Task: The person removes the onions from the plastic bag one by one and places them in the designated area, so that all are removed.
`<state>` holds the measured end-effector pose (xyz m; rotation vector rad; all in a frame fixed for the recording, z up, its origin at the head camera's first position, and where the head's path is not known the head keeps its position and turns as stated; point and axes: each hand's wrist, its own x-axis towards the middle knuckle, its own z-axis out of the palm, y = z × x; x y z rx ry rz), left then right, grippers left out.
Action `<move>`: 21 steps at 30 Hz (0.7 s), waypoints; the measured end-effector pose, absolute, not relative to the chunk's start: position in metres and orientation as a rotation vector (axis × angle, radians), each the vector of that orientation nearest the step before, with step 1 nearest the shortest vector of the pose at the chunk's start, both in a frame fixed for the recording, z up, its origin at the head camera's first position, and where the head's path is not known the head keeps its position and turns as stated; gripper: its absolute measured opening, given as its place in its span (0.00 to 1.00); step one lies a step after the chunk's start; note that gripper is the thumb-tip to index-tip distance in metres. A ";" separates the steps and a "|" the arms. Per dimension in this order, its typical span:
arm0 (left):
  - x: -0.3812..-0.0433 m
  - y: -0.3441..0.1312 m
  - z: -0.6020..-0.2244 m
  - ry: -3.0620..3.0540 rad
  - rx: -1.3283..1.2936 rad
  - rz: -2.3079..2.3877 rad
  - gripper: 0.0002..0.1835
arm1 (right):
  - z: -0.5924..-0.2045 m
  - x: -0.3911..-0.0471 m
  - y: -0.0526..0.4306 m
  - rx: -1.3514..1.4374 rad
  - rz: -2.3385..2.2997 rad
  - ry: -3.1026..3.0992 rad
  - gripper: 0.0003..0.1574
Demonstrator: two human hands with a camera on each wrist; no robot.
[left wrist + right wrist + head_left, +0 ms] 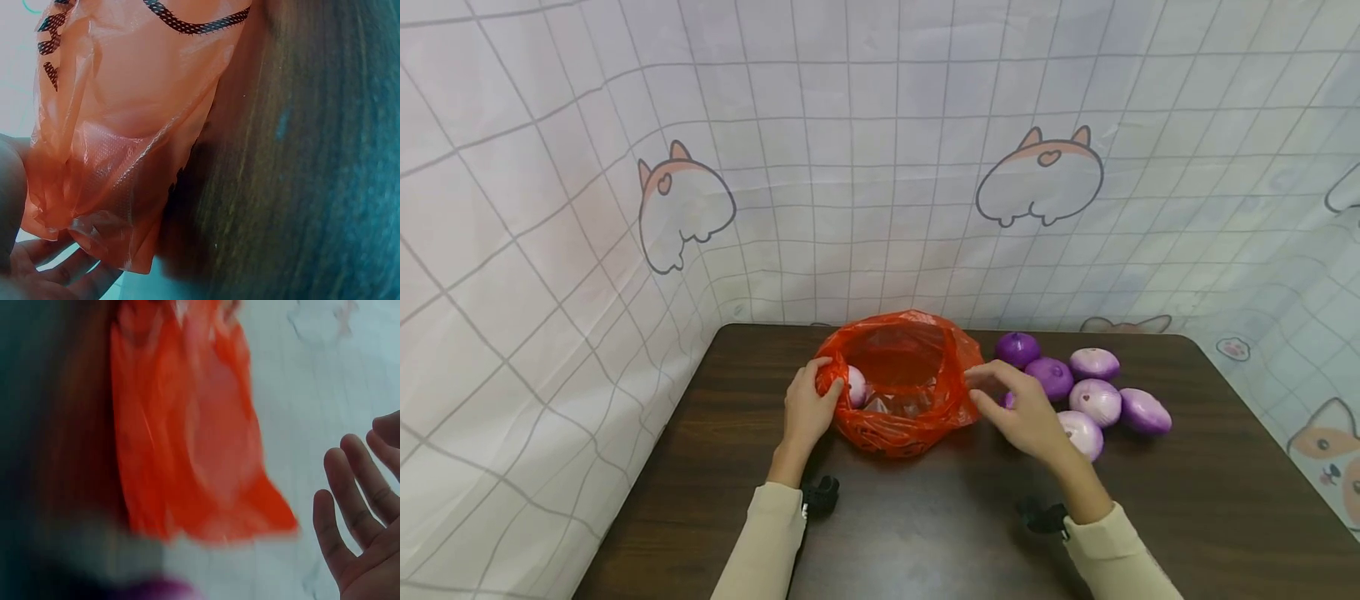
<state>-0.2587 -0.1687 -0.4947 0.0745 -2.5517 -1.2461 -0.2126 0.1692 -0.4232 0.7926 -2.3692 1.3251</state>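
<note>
A red plastic bag [887, 437] stands on the table with its mouth wide, facing up. My left hand [808, 408] grips its left rim; in the left wrist view the bunched film of the bag [125, 112] lies between the thumb and fingers [62, 265]. Inside, close by that hand, shows a pale purple-and-white onion [856, 387]. My right hand [1022, 417] hovers at the bag's right side, fingers spread and holding nothing. In the right wrist view the hand [369, 531] is apart from the blurred bag [187, 437].
Several purple and whitish onions [1096, 402] lie grouped on the table right of the bag, partly hidden behind my right hand. The dark wooden table [910, 525] meets a hanging grid-patterned cloth [880, 200] at its back edge.
</note>
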 end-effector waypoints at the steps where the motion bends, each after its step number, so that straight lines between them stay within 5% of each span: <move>1: -0.259 -0.169 -0.495 -2.550 0.073 -1.247 0.23 | -0.426 -0.214 0.159 0.815 1.337 -2.382 0.15; 10: -0.258 -0.169 -0.496 -2.530 0.067 -1.261 0.23 | -0.446 -0.241 0.091 0.785 1.447 -2.614 0.19; 21: -0.259 -0.171 -0.497 -2.488 0.068 -1.276 0.22 | -0.469 -0.282 0.046 0.831 1.426 -2.814 0.36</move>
